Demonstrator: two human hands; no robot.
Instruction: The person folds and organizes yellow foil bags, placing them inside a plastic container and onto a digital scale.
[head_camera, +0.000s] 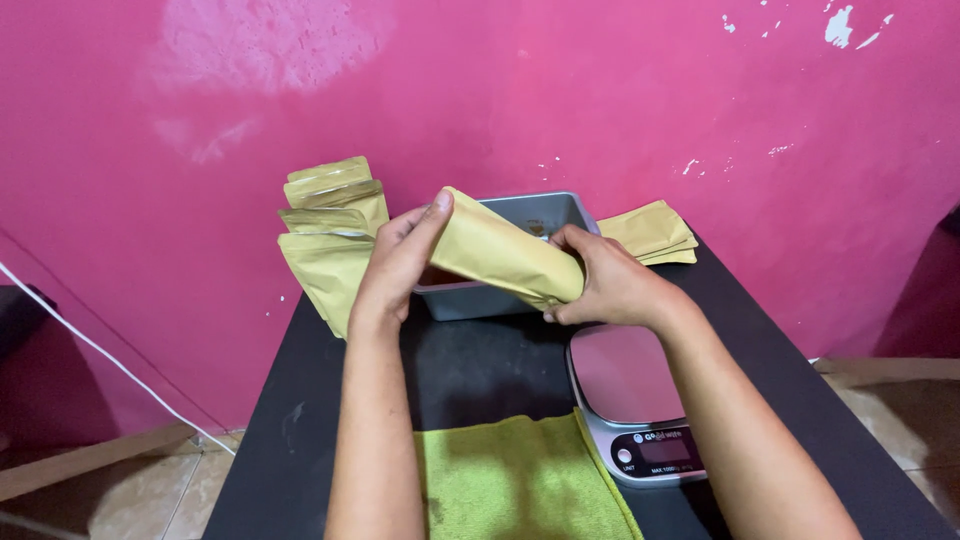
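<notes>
Pouch (505, 258) gripped btwn both hands' fingers (425, 222).

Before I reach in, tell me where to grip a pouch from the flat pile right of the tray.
Take the top flat pouch by its near right corner, coming from the right. It lies flat on the black table with that edge overhanging the pile, clear of the grey tray and the right hand.
</notes>
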